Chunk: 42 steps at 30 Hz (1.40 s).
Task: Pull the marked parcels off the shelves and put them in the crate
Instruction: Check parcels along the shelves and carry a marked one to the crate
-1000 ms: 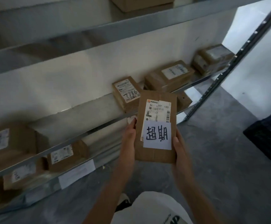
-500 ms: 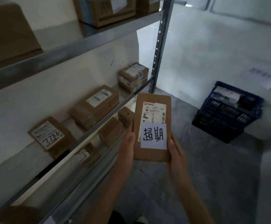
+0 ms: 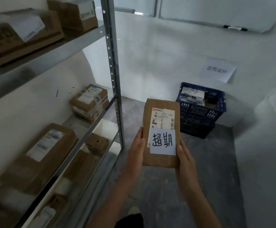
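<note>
- Parcel (image 3: pixel 161 134) sits between your two hands, in the air, clear of the shelves (image 3: pixel 91 122) and well short of the crate (image 3: pixel 199 112).
- Your left hand (image 3: pixel 136 150) clasps its left edge and your right hand (image 3: pixel 184 155) its right edge, fingers lying along the sides; what they do behind the box is hidden.
- Step in hand, as it looks: carrying the marked parcel to the crate by the far wall.
- Keep the box level and both hands on it until you are over the crate's open top.
- Lower it in rather than tossing; a white package (image 3: pixel 192 96) already lies inside, so aim for the free side.
- Mind the shelf upright (image 3: pixel 112 66) just to your left as you step forward.
- The parcel is a flat brown cardboard box with a printed shipping label (image 3: pixel 162 119) on its upper half.
- A white note (image 3: pixel 162 142) with two handwritten characters covers its lower half.
</note>
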Each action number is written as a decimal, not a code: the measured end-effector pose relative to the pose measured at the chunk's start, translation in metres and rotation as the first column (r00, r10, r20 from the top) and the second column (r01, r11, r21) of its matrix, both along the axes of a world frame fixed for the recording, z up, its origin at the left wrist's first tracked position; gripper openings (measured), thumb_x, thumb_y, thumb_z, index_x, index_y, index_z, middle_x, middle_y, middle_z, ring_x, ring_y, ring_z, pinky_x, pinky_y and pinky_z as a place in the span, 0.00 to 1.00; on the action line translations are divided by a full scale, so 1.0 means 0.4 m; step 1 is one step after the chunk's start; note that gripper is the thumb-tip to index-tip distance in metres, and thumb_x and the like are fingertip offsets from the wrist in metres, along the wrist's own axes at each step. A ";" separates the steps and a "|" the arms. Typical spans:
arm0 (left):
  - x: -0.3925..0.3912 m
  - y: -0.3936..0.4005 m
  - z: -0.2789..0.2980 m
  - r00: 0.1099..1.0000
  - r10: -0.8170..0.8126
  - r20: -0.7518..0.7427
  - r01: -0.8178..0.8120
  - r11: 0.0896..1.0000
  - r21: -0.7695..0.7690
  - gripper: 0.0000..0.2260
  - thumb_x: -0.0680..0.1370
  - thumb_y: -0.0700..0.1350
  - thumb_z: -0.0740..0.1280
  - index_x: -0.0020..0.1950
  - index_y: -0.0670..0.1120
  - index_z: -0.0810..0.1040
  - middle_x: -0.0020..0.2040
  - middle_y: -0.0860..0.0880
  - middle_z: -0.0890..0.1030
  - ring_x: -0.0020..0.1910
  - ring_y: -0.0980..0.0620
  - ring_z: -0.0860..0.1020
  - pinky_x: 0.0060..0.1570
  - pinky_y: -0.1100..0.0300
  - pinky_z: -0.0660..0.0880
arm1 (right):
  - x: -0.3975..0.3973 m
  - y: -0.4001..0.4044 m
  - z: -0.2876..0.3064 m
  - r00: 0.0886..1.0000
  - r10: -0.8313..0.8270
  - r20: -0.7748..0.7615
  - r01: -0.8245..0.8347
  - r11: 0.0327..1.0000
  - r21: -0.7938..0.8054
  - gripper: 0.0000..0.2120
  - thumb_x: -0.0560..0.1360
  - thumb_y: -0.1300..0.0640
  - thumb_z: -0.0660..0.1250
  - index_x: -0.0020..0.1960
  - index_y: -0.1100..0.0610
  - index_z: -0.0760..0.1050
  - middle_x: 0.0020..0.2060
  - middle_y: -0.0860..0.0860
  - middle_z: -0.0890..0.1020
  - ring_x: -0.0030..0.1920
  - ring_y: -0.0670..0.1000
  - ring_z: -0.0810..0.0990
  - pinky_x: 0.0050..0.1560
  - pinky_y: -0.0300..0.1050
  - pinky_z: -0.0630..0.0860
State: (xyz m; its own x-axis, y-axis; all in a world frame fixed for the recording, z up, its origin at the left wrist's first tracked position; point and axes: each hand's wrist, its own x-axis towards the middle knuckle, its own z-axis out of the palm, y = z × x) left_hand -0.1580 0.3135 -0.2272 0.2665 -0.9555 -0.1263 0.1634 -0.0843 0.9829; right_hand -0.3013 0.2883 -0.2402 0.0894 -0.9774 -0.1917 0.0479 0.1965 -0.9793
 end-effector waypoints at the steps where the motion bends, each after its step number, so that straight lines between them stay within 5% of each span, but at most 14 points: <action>1: 0.001 -0.031 0.000 0.999 -0.039 -0.014 0.039 0.999 -0.007 0.20 0.82 0.55 0.54 0.74 0.56 0.62 0.65 0.54 0.76 0.56 0.61 0.80 0.49 0.65 0.78 | -0.001 -0.024 0.000 0.999 -0.032 0.005 0.032 0.999 0.007 0.17 0.82 0.46 0.57 0.70 0.41 0.71 0.61 0.45 0.81 0.62 0.49 0.78 0.64 0.59 0.74; 8: -0.027 -0.237 0.000 0.986 -0.164 -0.013 0.164 0.986 -0.011 0.26 0.78 0.58 0.55 0.75 0.52 0.63 0.67 0.51 0.77 0.61 0.54 0.78 0.59 0.55 0.78 | -0.041 -0.174 0.014 0.986 -0.168 0.022 0.167 0.986 0.021 0.18 0.82 0.49 0.58 0.71 0.43 0.70 0.61 0.44 0.81 0.62 0.48 0.78 0.65 0.58 0.74; 13: -0.095 -0.365 -0.024 0.968 -0.251 -0.018 0.251 0.968 -0.002 0.17 0.82 0.50 0.54 0.71 0.55 0.67 0.62 0.51 0.79 0.55 0.60 0.80 0.47 0.68 0.77 | -0.107 -0.285 -0.024 0.962 -0.272 0.006 0.271 0.960 0.067 0.18 0.82 0.49 0.58 0.71 0.45 0.71 0.61 0.44 0.81 0.62 0.47 0.79 0.65 0.57 0.73; 24: -0.386 -0.814 -0.099 0.924 -0.381 0.025 0.376 0.919 0.117 0.25 0.78 0.56 0.56 0.75 0.52 0.65 0.64 0.49 0.79 0.60 0.47 0.80 0.59 0.43 0.77 | -0.400 -0.680 -0.077 0.920 -0.391 -0.031 0.392 0.911 0.127 0.17 0.81 0.49 0.60 0.69 0.44 0.71 0.59 0.47 0.82 0.58 0.49 0.80 0.59 0.53 0.78; 29: -0.530 -0.994 -0.092 0.914 -0.405 -0.010 0.403 0.908 0.117 0.25 0.79 0.57 0.57 0.76 0.53 0.63 0.66 0.50 0.78 0.62 0.50 0.78 0.60 0.47 0.76 | -0.564 -0.878 -0.042 0.928 -0.363 -0.078 0.370 0.923 0.104 0.15 0.82 0.52 0.57 0.68 0.43 0.67 0.53 0.43 0.80 0.49 0.40 0.79 0.35 0.31 0.76; 34: -0.635 -1.142 -0.108 0.922 -0.385 -0.037 0.386 0.916 0.106 0.17 0.83 0.47 0.53 0.72 0.51 0.68 0.62 0.51 0.80 0.60 0.55 0.79 0.53 0.62 0.78 | -0.678 -1.020 -0.076 0.922 -0.379 -0.085 0.387 0.914 0.119 0.17 0.82 0.52 0.57 0.70 0.47 0.70 0.54 0.44 0.82 0.52 0.44 0.81 0.44 0.39 0.79; 39: -0.746 -1.313 -0.142 0.927 -0.374 -0.037 0.375 0.916 0.140 0.14 0.83 0.45 0.54 0.68 0.57 0.68 0.59 0.55 0.80 0.56 0.58 0.80 0.47 0.67 0.77 | -0.770 -1.163 -0.121 0.906 -0.417 -0.079 0.424 0.885 0.192 0.18 0.82 0.50 0.57 0.71 0.48 0.71 0.58 0.50 0.82 0.57 0.51 0.81 0.57 0.59 0.79; 42: -0.803 -1.429 -0.179 0.927 -0.374 -0.036 0.374 0.913 0.165 0.15 0.83 0.45 0.55 0.70 0.55 0.68 0.62 0.51 0.79 0.58 0.56 0.79 0.49 0.65 0.78 | -0.823 -1.269 -0.146 0.899 -0.423 -0.114 0.438 0.878 0.195 0.18 0.82 0.49 0.57 0.71 0.48 0.70 0.59 0.49 0.82 0.56 0.49 0.81 0.56 0.55 0.79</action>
State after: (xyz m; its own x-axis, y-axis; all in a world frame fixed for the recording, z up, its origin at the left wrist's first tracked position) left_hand -0.4793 -0.2583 -0.2987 -0.1071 -0.9506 -0.2912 0.0916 -0.3011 0.9492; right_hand -0.6305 -0.2193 -0.2986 -0.3510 -0.8525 -0.3874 0.1122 0.3724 -0.9212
